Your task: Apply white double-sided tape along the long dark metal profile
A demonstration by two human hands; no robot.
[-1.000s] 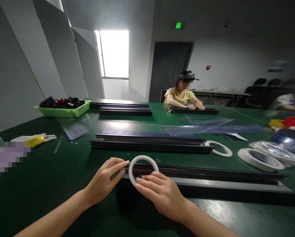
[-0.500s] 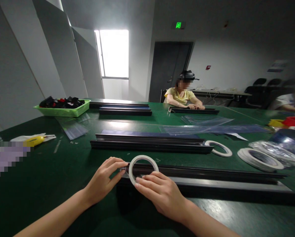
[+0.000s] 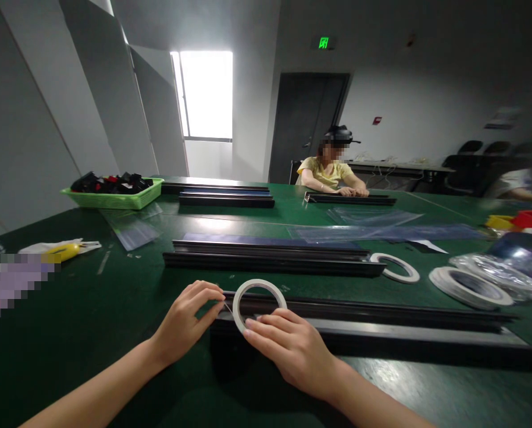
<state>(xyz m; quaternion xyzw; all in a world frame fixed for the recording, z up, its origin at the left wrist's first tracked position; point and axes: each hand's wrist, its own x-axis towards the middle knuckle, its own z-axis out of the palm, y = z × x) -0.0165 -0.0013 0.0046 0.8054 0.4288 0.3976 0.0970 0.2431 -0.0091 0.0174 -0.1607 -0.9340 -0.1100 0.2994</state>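
Observation:
My right hand [image 3: 295, 351] holds a roll of white tape [image 3: 237, 309] upright on edge, the fingers pressed on its lower right side. My left hand [image 3: 185, 321] is just left of the roll, thumb and forefinger pinched on the thin free end of the tape, which runs as a short strip to the roll. Under and behind both hands lies a long black channel-shaped profile [image 3: 426, 352], with a grey strip along its inside. Its left end is near the tape roll and partly covered by my right hand.
Another black profile [image 3: 274, 264] lies behind. Loose tape rolls [image 3: 453, 291] and clear plastic wrap [image 3: 506, 276] are at right. Yellow-handled pliers [image 3: 65, 252] and a green basket [image 3: 114, 201] of black parts are at left. A co-worker [image 3: 326, 172] sits across the table.
My left fingertips have shifted slightly left, away from the roll, and the thin tape strip between them and the roll shows more plainly. My right hand and the roll stay nearly in place.

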